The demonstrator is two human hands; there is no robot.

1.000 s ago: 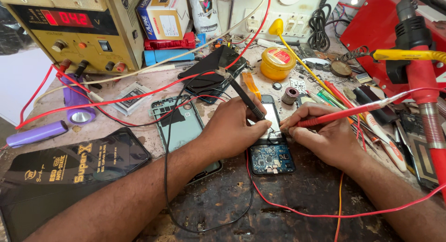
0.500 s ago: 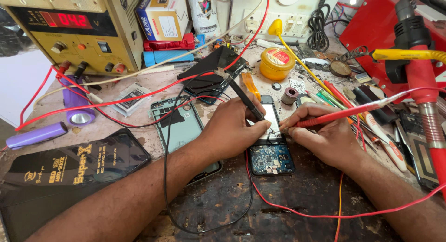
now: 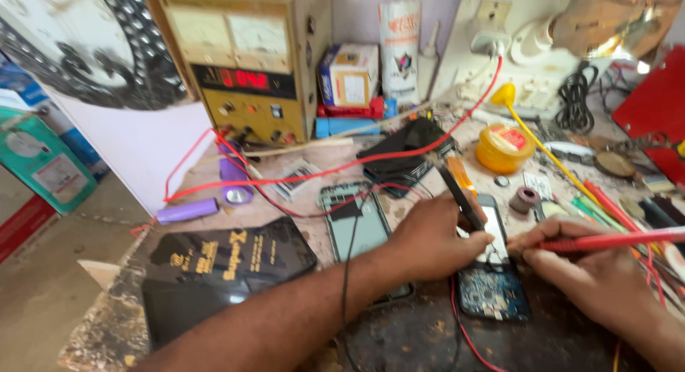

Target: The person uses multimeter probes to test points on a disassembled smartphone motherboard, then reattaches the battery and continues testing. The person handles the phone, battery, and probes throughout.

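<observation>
My left hand [image 3: 432, 240] grips a black test probe [image 3: 457, 193] and presses its tip onto an opened phone with a blue circuit board [image 3: 492, 290] lying on the bench. My right hand [image 3: 592, 272] holds a red test probe [image 3: 614, 240] whose tip meets the same board from the right. A red wire [image 3: 335, 171] and a black wire [image 3: 347, 272] trail from the probes toward a yellow bench power supply [image 3: 246, 65] with a lit red display at the back.
A phone frame [image 3: 360, 225] lies left of my left hand, a black pouch [image 3: 221, 268] further left. A purple cylinder [image 3: 187, 210], yellow flux tin [image 3: 505, 148], boxes [image 3: 353, 76], tape roll [image 3: 526, 198] and scattered tools crowd the bench. The floor drops off left.
The view has swung left and upward, showing more of the power supply, wall and floor. Both hands stay on the phone board with their probes.
</observation>
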